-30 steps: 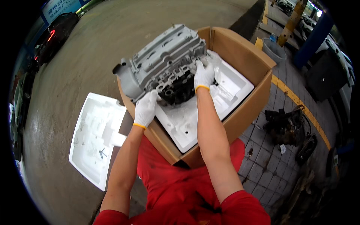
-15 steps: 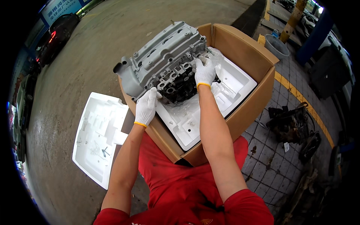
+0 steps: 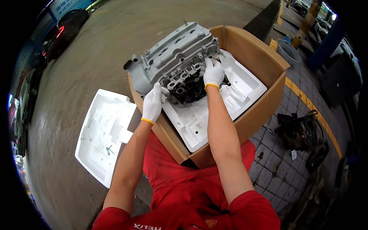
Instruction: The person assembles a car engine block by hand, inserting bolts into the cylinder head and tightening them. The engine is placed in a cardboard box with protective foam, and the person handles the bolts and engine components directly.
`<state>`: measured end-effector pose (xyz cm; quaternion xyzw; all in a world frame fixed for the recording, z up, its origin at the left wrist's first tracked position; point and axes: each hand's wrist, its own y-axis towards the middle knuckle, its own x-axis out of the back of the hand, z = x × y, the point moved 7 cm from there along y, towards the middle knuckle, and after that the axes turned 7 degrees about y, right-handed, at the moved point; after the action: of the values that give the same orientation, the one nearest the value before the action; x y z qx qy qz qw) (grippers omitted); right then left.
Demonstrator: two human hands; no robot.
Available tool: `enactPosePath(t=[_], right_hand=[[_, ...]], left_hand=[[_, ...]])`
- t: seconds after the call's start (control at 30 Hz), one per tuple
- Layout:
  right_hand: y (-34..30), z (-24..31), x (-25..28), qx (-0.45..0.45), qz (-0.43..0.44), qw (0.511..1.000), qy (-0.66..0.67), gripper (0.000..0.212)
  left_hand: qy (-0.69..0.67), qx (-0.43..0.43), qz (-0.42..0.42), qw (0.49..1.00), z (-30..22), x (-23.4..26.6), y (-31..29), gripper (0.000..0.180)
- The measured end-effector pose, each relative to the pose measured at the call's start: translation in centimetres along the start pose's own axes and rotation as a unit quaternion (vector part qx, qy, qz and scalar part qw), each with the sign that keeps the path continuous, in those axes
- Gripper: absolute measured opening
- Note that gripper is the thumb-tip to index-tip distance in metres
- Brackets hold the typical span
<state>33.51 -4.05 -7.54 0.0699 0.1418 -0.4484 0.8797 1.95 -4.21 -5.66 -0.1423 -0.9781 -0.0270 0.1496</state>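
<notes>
A car engine [image 3: 177,51] with a grey valve cover stands tilted at the far side of an open cardboard box [image 3: 256,111]. My left hand [image 3: 153,102], in a white knit glove, grips the engine's lower left end with bent fingers. On the engine's near side, toward its right end, my gloved right hand [image 3: 213,73] has its fingers curled round the edge beside the ports; the fingertips are partly hidden. A white foam tray [image 3: 245,87] lines the box, with clear plastic film [image 3: 191,106] under the engine's dark lower part.
A second white foam piece [image 3: 100,130] lies on the floor at left, with a few dark bolts [image 3: 109,149] in it. Oily dark parts [image 3: 299,132] sit on the tiles at right. Behind them stands a grey bucket [image 3: 288,53]; a dark car [image 3: 67,32] is parked far left.
The engine, box and foam sit slightly further right in view. My left fingers have shifted upward at the engine's end; both hands stay on the engine.
</notes>
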Motion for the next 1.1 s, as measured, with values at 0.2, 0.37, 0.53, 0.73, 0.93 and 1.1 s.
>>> enactPosePath(t=[0.2,0.37,0.53,0.73,0.93,1.1], right_hand=[[0.8,-0.4,-0.1,-0.033,0.017,0.999,-0.011,0.038],[1.0,-1.1,0.3,-0.033,0.032,0.999,-0.004,0.042],[0.9,-0.9,0.2,-0.035,0.039,0.999,0.013,0.043],[0.8,-1.4,-0.7,-0.078,0.077,0.987,0.119,0.045],[0.2,-1.3,-1.1,-0.12,0.083,0.975,0.168,0.041],[0.1,-1.6,-1.3,-0.167,0.096,0.96,0.202,0.044]], left_hand=[[-0.478,0.148,0.141,0.854,1.0,-1.6,-1.9,0.068],[-0.608,0.185,0.104,0.765,-2.2,-2.9,-5.7,0.073],[-0.623,0.173,0.109,0.755,-4.0,-2.6,-7.3,0.063],[-0.463,0.116,0.102,0.873,-0.5,-2.0,-6.2,0.034],[-0.123,-0.048,0.082,0.988,-0.4,-1.7,-2.9,0.028],[0.213,-0.173,0.012,0.961,-1.3,-1.1,-2.4,0.025]])
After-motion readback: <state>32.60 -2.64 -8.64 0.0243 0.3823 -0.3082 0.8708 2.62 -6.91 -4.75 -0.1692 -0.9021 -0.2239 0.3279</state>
